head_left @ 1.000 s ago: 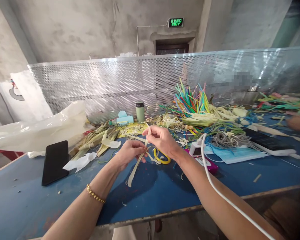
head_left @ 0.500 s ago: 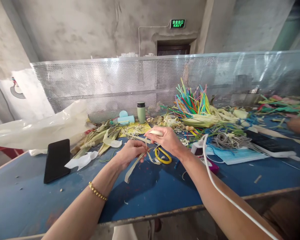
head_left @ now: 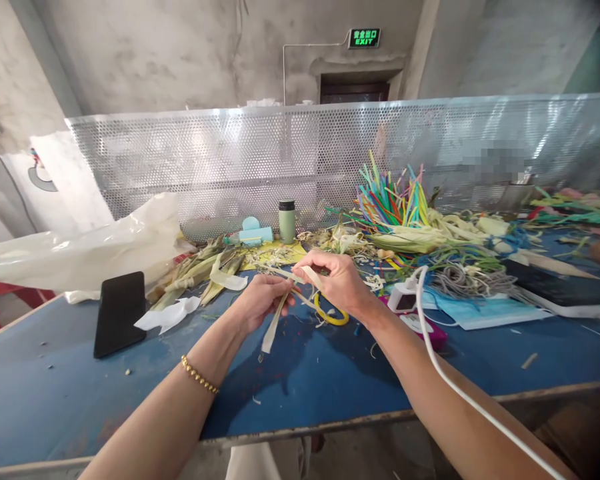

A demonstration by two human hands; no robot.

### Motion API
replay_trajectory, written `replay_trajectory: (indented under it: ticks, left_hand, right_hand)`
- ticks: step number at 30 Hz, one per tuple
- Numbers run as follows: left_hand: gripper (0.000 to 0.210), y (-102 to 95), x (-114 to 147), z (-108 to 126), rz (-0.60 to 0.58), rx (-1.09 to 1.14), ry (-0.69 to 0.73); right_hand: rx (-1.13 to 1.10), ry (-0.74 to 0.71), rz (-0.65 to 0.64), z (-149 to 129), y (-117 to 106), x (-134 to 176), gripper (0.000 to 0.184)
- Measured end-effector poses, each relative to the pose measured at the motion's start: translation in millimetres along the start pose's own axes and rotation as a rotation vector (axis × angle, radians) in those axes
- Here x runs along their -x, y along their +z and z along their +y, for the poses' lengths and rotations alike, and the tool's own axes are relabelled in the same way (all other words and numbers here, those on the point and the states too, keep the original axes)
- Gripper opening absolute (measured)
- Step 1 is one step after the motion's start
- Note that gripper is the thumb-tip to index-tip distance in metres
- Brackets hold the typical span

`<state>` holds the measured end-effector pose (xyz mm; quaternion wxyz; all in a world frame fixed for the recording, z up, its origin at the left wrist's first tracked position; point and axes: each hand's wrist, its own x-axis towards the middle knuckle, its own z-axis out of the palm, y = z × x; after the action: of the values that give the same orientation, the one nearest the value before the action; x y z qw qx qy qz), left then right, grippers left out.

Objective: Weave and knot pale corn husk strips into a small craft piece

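My left hand [head_left: 259, 301] is closed in a pinch on pale, flat strips of corn husk. One husk strip [head_left: 272, 331] hangs below its fingers over the table. My right hand [head_left: 339, 281], its fingers pinched too, grips another length of husk [head_left: 311, 275] that curves across its fingers. The fingertips of both hands nearly meet where the strips cross. Just behind and right of them, a yellow ring [head_left: 334, 321] rests on the table, partly hidden by my right hand. How the strips are joined between my fingers is too small to tell.
On the blue table [head_left: 325, 393] lie a black phone [head_left: 120, 313], white scraps [head_left: 167, 319], dried husks [head_left: 200, 270], coloured stems [head_left: 393, 200], grey cord [head_left: 457, 279] and a blue mask [head_left: 490, 310]. A green flask [head_left: 287, 223] stands behind. A white cable [head_left: 450, 377] crosses my right forearm.
The view has shifted slightly. The husk at my right fingers now shows as a longer, broader band curving downward. Both hands keep their pinch, close together.
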<state>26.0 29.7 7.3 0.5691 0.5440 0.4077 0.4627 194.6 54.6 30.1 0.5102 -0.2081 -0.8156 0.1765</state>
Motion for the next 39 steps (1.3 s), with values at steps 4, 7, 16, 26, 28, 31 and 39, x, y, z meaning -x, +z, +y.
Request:
replay_trajectory:
  ticks: [4, 7, 16, 26, 28, 31, 39]
  left_hand:
    - [0.012, -3.6, 1, 5, -0.015, 0.132, -0.051]
    - [0.011, -4.7, 2, 9, -0.043, 0.171, -0.056]
    - [0.008, -2.8, 2, 10, 0.012, 0.238, -0.032]
    - [0.007, -5.9, 0, 10, 0.033, 0.288, -0.038]
    - [0.008, -5.1, 1, 10, 0.037, 0.306, -0.020]
    - [0.009, -4.1, 1, 11, 0.033, 0.337, -0.001]
    - [0.008, -6.4, -1, 8, 0.027, 0.340, -0.003]
  right_hand:
    - [0.008, -0.026, -0.003, 2, 0, 0, 0.014]
    - [0.010, -0.027, 0.015, 4, 1, -1, 0.013]
    - [-0.005, -0.052, 0.013, 6, 3, 2, 0.010]
    - [0.138, -0.209, -0.009, 13, 3, 1, 0.015]
    - [0.148, -0.204, -0.008, 14, 3, 1, 0.014]
    - [0.167, -0.198, -0.010, 15, 4, 1, 0.013]
    - [0.183, -0.223, -0.008, 16, 4, 3, 0.019]
